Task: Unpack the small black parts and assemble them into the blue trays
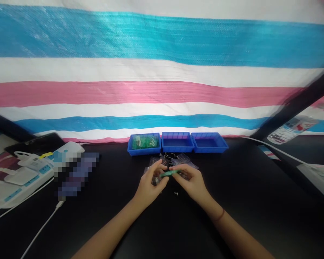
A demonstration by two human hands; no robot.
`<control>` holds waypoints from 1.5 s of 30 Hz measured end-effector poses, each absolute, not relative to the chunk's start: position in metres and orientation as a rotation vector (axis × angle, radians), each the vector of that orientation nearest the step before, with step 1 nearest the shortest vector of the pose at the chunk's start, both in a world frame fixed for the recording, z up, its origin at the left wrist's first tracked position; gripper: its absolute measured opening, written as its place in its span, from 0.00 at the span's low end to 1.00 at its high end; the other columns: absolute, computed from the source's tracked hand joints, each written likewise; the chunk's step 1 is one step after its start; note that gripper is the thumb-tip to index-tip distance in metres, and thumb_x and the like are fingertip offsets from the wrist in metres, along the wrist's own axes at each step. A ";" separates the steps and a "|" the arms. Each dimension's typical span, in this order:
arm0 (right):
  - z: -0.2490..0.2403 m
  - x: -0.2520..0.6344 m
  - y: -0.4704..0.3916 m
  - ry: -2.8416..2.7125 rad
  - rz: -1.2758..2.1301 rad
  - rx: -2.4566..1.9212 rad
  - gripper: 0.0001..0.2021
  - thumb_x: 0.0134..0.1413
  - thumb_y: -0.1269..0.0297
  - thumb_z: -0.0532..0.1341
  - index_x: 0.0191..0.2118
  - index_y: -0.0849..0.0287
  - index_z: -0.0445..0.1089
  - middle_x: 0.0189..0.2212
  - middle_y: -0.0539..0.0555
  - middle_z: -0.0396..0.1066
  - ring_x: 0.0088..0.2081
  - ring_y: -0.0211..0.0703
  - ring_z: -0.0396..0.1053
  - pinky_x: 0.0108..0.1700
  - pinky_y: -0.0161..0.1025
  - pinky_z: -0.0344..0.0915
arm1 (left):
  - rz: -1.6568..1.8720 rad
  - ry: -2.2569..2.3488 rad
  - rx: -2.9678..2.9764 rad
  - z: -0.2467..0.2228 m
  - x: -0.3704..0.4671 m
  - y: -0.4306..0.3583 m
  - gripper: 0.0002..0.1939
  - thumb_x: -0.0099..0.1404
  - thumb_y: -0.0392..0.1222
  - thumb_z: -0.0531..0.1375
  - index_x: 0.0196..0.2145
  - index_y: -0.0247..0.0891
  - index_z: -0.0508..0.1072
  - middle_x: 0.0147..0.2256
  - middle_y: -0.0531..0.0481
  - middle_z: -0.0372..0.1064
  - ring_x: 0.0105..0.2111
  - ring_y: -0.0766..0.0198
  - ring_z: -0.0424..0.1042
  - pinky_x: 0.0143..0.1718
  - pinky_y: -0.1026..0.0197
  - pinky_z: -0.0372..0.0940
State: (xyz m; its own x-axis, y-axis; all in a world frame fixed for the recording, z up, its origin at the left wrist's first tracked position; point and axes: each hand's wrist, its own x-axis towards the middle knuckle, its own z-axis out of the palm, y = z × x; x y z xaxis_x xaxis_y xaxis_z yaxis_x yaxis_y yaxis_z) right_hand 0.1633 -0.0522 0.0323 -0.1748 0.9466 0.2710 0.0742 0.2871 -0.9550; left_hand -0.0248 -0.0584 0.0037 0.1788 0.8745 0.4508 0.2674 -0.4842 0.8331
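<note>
A small green piece (169, 173) is held between both hands above the black table. My left hand (152, 181) pinches its left end between thumb and fingers. My right hand (191, 180) grips the other end with its fingertips. Behind and beneath the hands lie clear plastic bags (187, 160) with small dark and metallic parts, partly hidden by the fingers. One small shiny part (175, 194) rests on the table just in front of the hands.
Three blue trays stand in a row: the left one (144, 153) holds green pieces, the middle (178, 148) and right (211, 149) hold nothing visible. Power strips (34, 176) with cables and a blurred phone-like object (79, 172) lie left. Another strip (320, 180) and a bottle (291, 129) are right.
</note>
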 end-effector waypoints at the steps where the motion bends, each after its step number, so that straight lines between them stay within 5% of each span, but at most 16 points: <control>1: 0.032 0.164 -0.052 -1.502 1.043 -0.948 0.04 0.53 0.70 0.65 0.35 0.54 0.75 0.40 0.54 0.76 0.45 0.50 0.74 0.50 0.48 0.70 | 1.313 1.045 1.895 0.005 -0.026 -0.058 0.30 0.64 0.49 0.60 0.61 0.47 0.55 0.49 0.44 0.68 0.43 0.59 0.71 0.43 0.56 0.68; 5: 0.029 0.166 -0.050 -1.456 0.993 -0.869 0.08 0.50 0.75 0.65 0.31 0.52 0.75 0.45 0.53 0.74 0.49 0.50 0.71 0.51 0.48 0.68 | 1.231 0.972 1.982 0.010 -0.032 -0.057 0.36 0.62 0.63 0.56 0.62 0.44 0.56 0.58 0.39 0.59 0.53 0.50 0.65 0.49 0.52 0.65; 13: 0.034 0.166 -0.050 -1.562 0.943 -0.991 0.13 0.56 0.73 0.56 0.33 0.53 0.78 0.44 0.54 0.74 0.47 0.48 0.72 0.48 0.46 0.70 | 1.185 1.121 2.046 0.016 -0.025 -0.059 0.20 0.65 0.41 0.60 0.54 0.44 0.67 0.48 0.47 0.70 0.47 0.59 0.71 0.49 0.57 0.66; 19: 0.035 0.163 -0.055 -1.458 1.353 -0.997 0.14 0.56 0.63 0.62 0.49 0.54 0.71 0.40 0.55 0.75 0.33 0.45 0.76 0.37 0.44 0.76 | 1.239 1.202 2.020 0.014 -0.028 -0.057 0.21 0.64 0.39 0.60 0.55 0.44 0.67 0.47 0.46 0.69 0.44 0.60 0.72 0.46 0.58 0.68; 30: 0.034 0.162 -0.055 -1.452 1.337 -0.957 0.19 0.58 0.63 0.61 0.55 0.51 0.64 0.47 0.56 0.71 0.38 0.44 0.75 0.37 0.43 0.76 | 1.166 1.273 2.028 0.025 -0.040 -0.043 0.24 0.65 0.41 0.59 0.59 0.45 0.65 0.50 0.46 0.67 0.46 0.59 0.71 0.48 0.58 0.68; 35: 0.039 0.175 -0.041 -1.294 1.080 -0.975 0.13 0.58 0.62 0.60 0.48 0.53 0.67 0.41 0.54 0.72 0.30 0.39 0.73 0.32 0.39 0.72 | 1.393 1.638 2.073 0.043 -0.074 0.009 0.22 0.66 0.43 0.56 0.57 0.41 0.66 0.52 0.44 0.68 0.51 0.54 0.68 0.54 0.52 0.63; 38: 0.042 0.196 -0.028 -1.200 0.854 -1.095 0.08 0.58 0.60 0.60 0.40 0.56 0.70 0.33 0.53 0.73 0.29 0.40 0.71 0.33 0.40 0.70 | 1.208 1.770 2.244 0.047 -0.084 0.034 0.21 0.65 0.42 0.57 0.55 0.37 0.69 0.49 0.41 0.70 0.53 0.47 0.66 0.55 0.44 0.60; 42: 0.047 0.227 -0.019 -1.492 0.756 -1.202 0.11 0.57 0.56 0.60 0.39 0.56 0.74 0.40 0.56 0.74 0.44 0.49 0.71 0.49 0.48 0.67 | 1.234 1.902 2.429 0.044 -0.075 0.024 0.20 0.64 0.44 0.58 0.53 0.40 0.71 0.59 0.39 0.59 0.64 0.37 0.44 0.61 0.35 0.44; 45: 0.045 0.240 -0.020 -1.974 0.872 -1.210 0.32 0.41 0.54 0.71 0.55 0.51 0.69 0.59 0.58 0.61 0.62 0.60 0.56 0.61 0.56 0.54 | 1.076 1.558 2.612 0.036 -0.067 -0.009 0.22 0.65 0.46 0.58 0.56 0.44 0.67 0.59 0.42 0.59 0.63 0.44 0.51 0.62 0.41 0.48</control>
State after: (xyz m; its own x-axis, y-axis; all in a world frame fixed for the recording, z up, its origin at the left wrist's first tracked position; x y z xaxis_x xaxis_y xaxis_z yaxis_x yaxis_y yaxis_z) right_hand 0.2404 -0.0203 0.0451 -0.3581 0.9150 0.1860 0.4783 0.3509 -0.8051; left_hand -0.0668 -0.0090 0.0362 0.3121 0.7526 0.5798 0.8086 -0.5308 0.2537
